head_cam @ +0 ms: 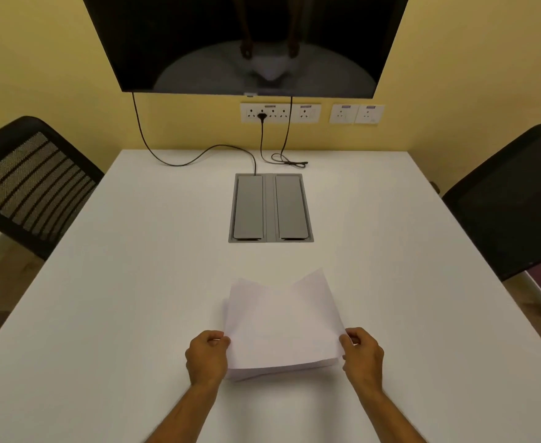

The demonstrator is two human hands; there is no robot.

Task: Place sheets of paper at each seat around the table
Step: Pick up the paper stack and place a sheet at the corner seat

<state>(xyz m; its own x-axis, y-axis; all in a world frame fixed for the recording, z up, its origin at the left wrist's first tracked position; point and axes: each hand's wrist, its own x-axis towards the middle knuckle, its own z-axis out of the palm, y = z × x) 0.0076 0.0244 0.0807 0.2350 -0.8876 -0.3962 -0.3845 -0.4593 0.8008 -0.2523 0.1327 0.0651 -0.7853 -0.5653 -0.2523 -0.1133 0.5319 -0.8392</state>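
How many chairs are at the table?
2. One black mesh chair stands at the table's left side, and another black chair at its right side. More may be hidden outside the picture.

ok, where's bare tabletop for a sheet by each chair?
Table is bare along the left edge beside the mesh chair, and along the right edge beside the dark chair. Crowded spots: centre cable box, cables at the far edge, and the paper stack held between left hand and right hand.

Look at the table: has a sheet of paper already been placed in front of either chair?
No, the only paper is the stack held by both hands.
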